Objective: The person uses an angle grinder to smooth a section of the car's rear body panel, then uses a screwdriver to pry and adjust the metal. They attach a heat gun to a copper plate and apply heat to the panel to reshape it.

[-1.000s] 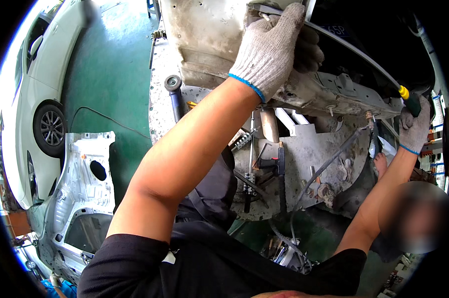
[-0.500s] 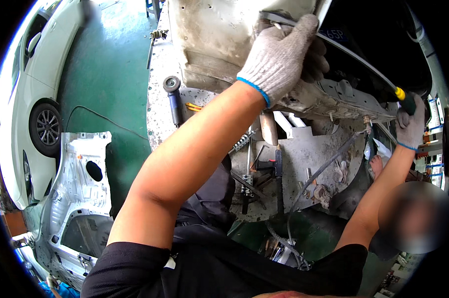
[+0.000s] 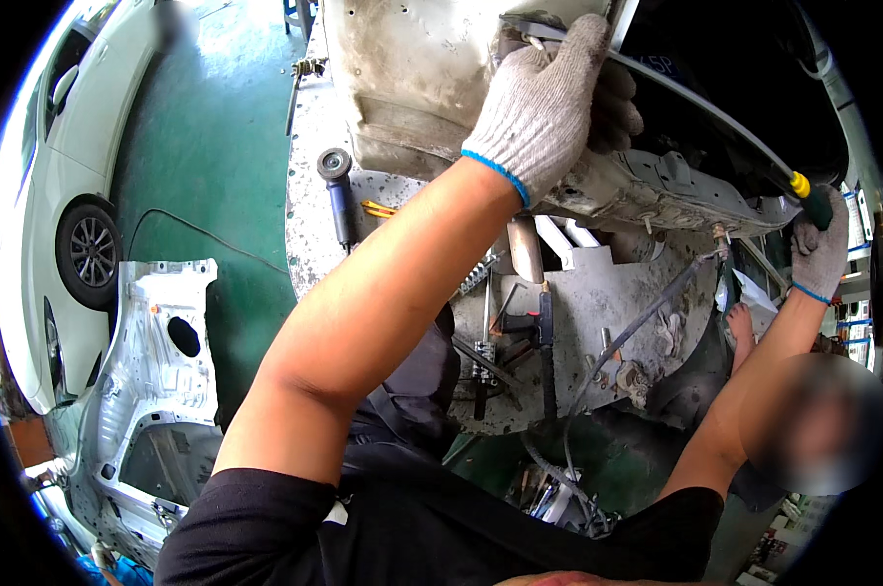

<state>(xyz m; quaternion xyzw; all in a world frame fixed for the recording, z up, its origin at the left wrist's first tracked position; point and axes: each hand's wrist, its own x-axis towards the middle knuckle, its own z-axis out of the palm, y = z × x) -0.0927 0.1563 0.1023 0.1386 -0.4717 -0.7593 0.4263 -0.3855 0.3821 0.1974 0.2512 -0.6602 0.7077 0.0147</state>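
The right hand [image 3: 822,252] gripped the bar [image 3: 800,185]; the left hand [image 3: 537,112] touched it too, grip unclear, with a grinder [image 3: 342,203] to its lower left.

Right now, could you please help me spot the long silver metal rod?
Find the large stained white panel. To its right, the silver rod runs to the gloved right hand. Unlike the grey hose below, it has a green and yellow handle.
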